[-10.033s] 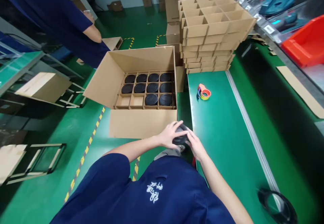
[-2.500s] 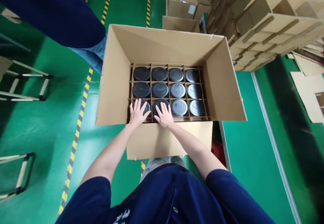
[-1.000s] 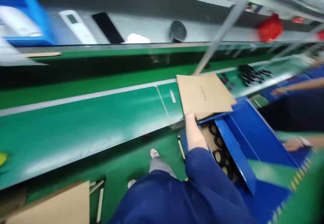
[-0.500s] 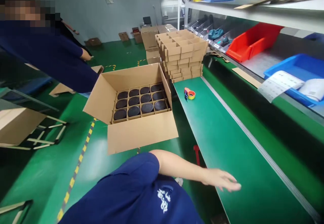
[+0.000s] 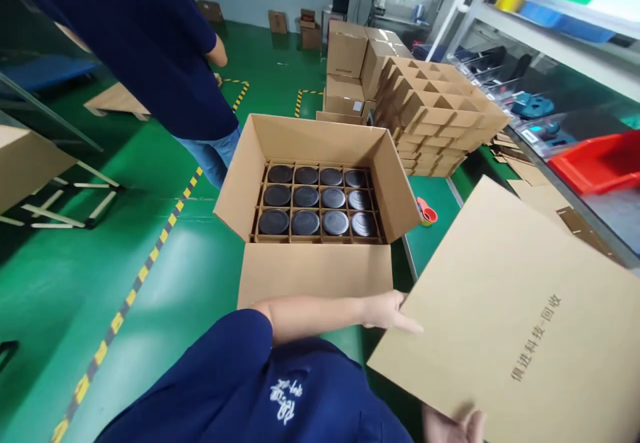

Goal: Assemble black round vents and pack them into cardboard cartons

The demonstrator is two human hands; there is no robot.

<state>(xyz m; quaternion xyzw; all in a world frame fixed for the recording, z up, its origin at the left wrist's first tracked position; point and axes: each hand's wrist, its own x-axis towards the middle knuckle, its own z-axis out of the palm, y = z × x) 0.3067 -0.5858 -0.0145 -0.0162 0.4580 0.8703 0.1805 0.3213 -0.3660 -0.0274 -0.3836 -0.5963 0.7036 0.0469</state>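
A large flat cardboard sheet (image 5: 480, 296) with dark printed characters slants across the right side of the view. My left hand (image 5: 387, 311) grips its left edge, the index finger lying along the face and the other fingers partly behind. At the bottom, my right hand (image 5: 453, 426) holds the lower edge, thumb on the face; the frame cuts off part of this hand. In front of me stands an open cardboard box (image 5: 315, 266) with its flaps spread outward. Round black lids (image 5: 306, 196) sit inside it, each in its own cell of a cardboard divider (image 5: 320, 229).
Stacked cardboard dividers (image 5: 440, 106) stand beyond the box, with closed cartons (image 5: 347, 53) behind them. Orange-red tape (image 5: 427, 213) lies on the green bench (image 5: 440, 193). Shelving holds a red bin (image 5: 600, 166). A co-worker in a navy shirt (image 5: 135, 43) stands at left.
The cardboard sheet has come into view, held in both hands. My left hand was empty above the bench. My right hand now shows. The view has shifted, and the co-worker's arm has moved.
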